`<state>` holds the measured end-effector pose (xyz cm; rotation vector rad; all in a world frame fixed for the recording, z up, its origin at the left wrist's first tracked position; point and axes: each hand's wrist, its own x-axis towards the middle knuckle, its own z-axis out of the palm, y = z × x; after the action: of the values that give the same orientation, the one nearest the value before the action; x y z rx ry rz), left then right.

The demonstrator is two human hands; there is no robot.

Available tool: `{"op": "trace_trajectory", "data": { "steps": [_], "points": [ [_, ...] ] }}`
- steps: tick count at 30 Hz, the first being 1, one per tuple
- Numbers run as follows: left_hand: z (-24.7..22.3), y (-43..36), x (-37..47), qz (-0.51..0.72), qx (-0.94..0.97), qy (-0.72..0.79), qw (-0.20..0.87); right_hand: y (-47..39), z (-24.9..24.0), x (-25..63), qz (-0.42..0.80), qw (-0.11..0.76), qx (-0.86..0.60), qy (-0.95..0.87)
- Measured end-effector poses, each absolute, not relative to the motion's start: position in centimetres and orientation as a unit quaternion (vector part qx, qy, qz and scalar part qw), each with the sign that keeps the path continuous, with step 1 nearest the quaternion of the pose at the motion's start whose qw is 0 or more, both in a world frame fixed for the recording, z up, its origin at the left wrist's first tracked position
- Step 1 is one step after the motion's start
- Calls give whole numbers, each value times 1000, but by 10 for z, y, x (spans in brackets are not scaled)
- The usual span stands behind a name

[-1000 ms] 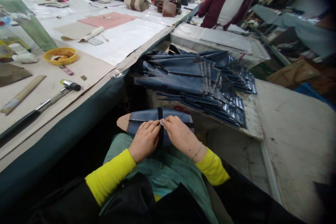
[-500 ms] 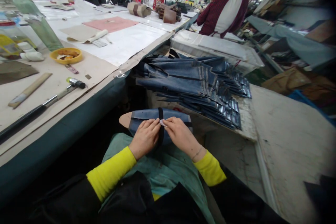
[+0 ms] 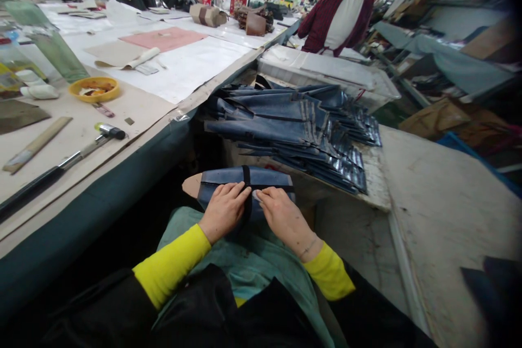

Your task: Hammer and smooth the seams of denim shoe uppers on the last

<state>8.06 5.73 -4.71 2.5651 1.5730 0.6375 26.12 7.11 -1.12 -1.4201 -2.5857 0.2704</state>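
Note:
Across my lap lies a dark blue leather piece [image 3: 222,175] with black crossing bands, over a form with a pale, pointed left end [image 3: 191,185]. My left hand [image 3: 224,209] rests on the leather with its fingers stretched out flat near the crossing of the bands. Just to the right, my right hand [image 3: 283,215] is closed in a pinch around a small white piece [image 3: 255,194], held against the leather. What exactly the white piece is cannot be made out. A green apron [image 3: 228,250] is under the work.
A stack of similar blue leather pieces [image 3: 281,125] lies ahead on a pale board. On the left table [image 3: 163,100] are a hammer [image 3: 106,133], a wooden stick [image 3: 36,145], a yellow dish [image 3: 93,99] and a green bottle [image 3: 61,54]. A person in dark red [image 3: 314,22] sits further back.
My right hand has slid slightly right and down with the white piece, opening a small gap from my left fingers. The left hand stays on the leather. The view has shifted slightly.

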Motion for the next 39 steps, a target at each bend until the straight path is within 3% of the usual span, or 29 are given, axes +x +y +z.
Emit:
{"op": "trace_trajectory", "data": {
  "steps": [7,18,33,39],
  "points": [
    [-47,54,87,196,844,499,17,72,-6,282,89,74,-477,-871],
    [-40,61,91,180,836,519,21,91,-19,256,80,131,-489,-859],
    [-53,57,86,211,826,521,44,93,-39,358,-2,151,-572,-806],
    [-55,51,73,230,821,522,32,92,-16,324,47,237,-531,-812]
  ]
}}
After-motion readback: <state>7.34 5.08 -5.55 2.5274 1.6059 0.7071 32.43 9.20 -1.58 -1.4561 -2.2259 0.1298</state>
